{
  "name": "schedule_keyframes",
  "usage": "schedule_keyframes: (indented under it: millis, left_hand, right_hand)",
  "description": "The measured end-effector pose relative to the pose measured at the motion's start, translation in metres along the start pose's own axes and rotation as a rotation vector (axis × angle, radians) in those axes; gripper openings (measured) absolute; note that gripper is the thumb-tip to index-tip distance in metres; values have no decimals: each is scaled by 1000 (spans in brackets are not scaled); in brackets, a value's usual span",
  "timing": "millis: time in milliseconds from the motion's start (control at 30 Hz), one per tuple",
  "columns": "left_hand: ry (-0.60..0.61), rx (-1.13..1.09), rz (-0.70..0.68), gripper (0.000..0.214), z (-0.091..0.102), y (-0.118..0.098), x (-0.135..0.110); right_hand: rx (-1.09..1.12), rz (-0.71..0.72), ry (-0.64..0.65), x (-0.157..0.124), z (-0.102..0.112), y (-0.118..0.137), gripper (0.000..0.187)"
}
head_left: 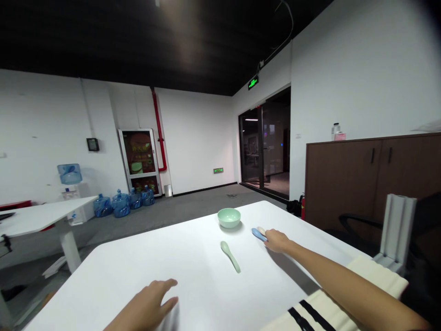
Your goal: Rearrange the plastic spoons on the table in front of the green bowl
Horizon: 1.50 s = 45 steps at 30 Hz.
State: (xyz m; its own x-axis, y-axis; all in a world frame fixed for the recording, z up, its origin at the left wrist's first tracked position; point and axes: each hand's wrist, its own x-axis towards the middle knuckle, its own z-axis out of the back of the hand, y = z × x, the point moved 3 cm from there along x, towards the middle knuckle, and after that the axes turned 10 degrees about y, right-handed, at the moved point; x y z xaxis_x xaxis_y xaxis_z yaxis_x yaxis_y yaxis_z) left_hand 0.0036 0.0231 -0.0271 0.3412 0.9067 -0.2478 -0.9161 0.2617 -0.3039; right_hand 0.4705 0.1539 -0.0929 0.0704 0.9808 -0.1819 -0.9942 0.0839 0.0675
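My right hand (276,241) is closed at the right of the white table (193,257), with a blue spoon (258,234) and a cream spoon (261,230) side by side in its fingers. Their bowls point away to the left; the handles are hidden by the hand. A light green bowl (229,218) stands upright just beyond, left of the spoons. Between my hands lies a light green spoon (230,256), its handle towards me. At the near left, my left hand (151,301) holds nothing, thumb and fingers apart.
A cream cloth with black stripes (358,276) and a metal profile post (398,230) are at the near right edge. A brown cabinet (341,174) stands beyond. Another white table (51,214) is at left, with several blue water bottles (120,204) on the floor behind.
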Motion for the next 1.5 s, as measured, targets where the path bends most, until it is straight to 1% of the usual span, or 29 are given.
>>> schedule_keyframes:
  millis: [300, 467, 633, 733, 900, 1067, 1200, 1333, 1433, 1500]
  left_hand:
    - [2, -12, -4, 57, -1, 1, 1]
    - [2, -3, 1, 57, -1, 2, 1]
    - [13, 18, 5, 56, 0, 0, 2]
    - [12, 15, 5, 56, 0, -1, 2]
    - [8, 1, 4, 56, 0, 0, 1]
    - [3, 0, 4, 56, 0, 0, 1]
    - [7, 8, 14, 55, 1, -1, -1]
    - [-1, -3, 14, 55, 3, -4, -4]
    - [-10, -5, 4, 54, 3, -5, -4]
    - [-10, -4, -1, 55, 3, -5, -4]
  right_hand:
    - [50, -22, 13, 3, -3, 0, 45]
    - [112, -36, 28, 3, -6, -1, 52]
    - [195, -18, 22, 4, -8, 0, 56]
    - [242, 2, 9, 3, -6, 4, 53]
    - [329, 34, 8, -1, 2, 16, 38]
    - [380, 102, 23, -8, 14, 37, 13]
    - [397, 155, 49, -17, 23, 53, 15]
    - [415, 154, 77, -26, 29, 65, 19]
    - [396, 144, 70, -35, 32, 78, 21]
    - [386, 165, 52, -40, 33, 91, 21]
